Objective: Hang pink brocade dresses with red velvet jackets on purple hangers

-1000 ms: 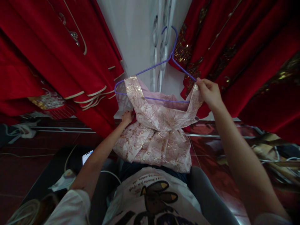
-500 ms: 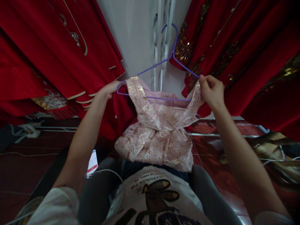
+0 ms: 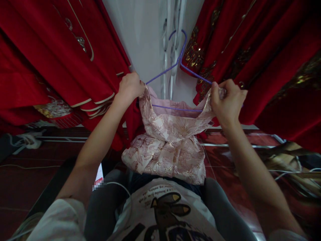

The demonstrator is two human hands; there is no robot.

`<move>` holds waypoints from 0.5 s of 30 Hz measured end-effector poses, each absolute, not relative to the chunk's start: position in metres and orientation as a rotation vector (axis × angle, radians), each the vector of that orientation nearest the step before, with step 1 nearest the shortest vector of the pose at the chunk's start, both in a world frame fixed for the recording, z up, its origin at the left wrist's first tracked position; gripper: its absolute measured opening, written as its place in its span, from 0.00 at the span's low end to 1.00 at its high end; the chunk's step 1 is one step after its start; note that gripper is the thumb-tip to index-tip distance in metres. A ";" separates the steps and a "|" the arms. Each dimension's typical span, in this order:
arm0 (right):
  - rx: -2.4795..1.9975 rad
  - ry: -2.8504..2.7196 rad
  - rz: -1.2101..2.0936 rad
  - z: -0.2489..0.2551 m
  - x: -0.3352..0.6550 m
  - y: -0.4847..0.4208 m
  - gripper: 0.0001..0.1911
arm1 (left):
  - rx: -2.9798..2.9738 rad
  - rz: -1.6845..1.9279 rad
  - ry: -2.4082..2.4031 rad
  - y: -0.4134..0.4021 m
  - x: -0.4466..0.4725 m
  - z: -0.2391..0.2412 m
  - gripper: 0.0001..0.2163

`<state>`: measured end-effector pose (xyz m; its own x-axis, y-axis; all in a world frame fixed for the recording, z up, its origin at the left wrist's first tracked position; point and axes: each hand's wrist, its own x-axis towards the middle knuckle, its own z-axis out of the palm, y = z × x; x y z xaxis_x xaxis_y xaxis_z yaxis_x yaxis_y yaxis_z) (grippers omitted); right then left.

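Note:
A small pink dress (image 3: 173, 140) with gold floral pattern hangs on a purple wire hanger (image 3: 175, 67) in front of me, its skirt resting on my lap. My left hand (image 3: 129, 87) is closed on the dress's left shoulder strap at the hanger's left end. My right hand (image 3: 227, 98) is closed on the right shoulder strap and the hanger's right end. The hanger's hook points up toward a white wall.
Red velvet garments with gold trim (image 3: 62, 57) hang at the left, and red embroidered ones (image 3: 250, 50) at the right. A phone (image 3: 99, 175) and a white cable lie by my left knee. The dark red tiled floor (image 3: 30, 167) carries cords and cloth.
My left hand rose from the dress's waist to the left shoulder strap and closed on it. My right hand tightened on the right strap. The hanger shifted slightly.

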<state>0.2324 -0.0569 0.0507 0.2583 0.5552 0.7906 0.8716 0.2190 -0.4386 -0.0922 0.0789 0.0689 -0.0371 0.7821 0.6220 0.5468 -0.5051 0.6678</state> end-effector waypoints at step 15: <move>-1.482 -1.584 0.536 0.057 0.260 0.007 0.19 | 2.007 1.639 1.025 0.091 -0.054 0.074 0.13</move>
<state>0.2600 0.0073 0.0574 0.0952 0.9488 0.3013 0.5712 0.1959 -0.7971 -0.0541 0.0908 0.0743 0.0679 0.7177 0.6930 0.3087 -0.6756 0.6695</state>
